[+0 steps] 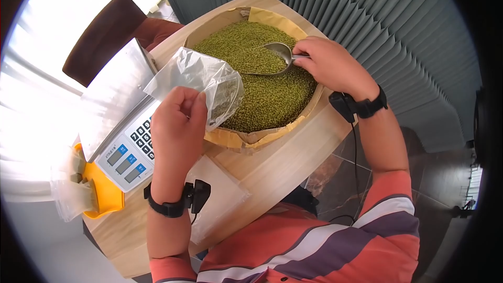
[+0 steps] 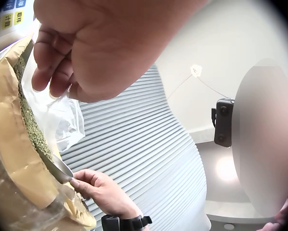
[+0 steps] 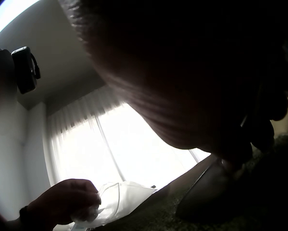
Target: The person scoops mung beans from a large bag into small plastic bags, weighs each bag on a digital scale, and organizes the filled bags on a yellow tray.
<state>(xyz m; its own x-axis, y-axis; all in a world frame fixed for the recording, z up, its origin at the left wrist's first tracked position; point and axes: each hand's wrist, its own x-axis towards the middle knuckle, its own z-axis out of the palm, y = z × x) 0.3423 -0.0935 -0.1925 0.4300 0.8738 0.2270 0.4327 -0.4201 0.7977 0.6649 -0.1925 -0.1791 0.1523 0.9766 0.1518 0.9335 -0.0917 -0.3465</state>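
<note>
A paper-lined sack with a rolled rim (image 1: 236, 139) is full of green mung beans (image 1: 277, 102). My right hand (image 1: 330, 65) grips the handle of a metal scoop (image 1: 282, 52), which lies in the beans with a load of them in its bowl. My left hand (image 1: 181, 126) pinches the edge of a clear plastic bag (image 1: 201, 71) above the near left side of the sack. In the left wrist view the bag (image 2: 69, 122) hangs below the curled fingers, and the scoop (image 2: 62, 169) shows at the sack's edge.
A digital scale (image 1: 126, 147) with a metal pan (image 1: 112, 94) stands left of the sack. Beside it an orange tray (image 1: 105, 191) holds bagged items. A flat clear bag (image 1: 217, 191) lies on the wooden table (image 1: 267, 170). A brown chair (image 1: 110, 36) and a grey pleated curtain (image 1: 361, 10) are behind.
</note>
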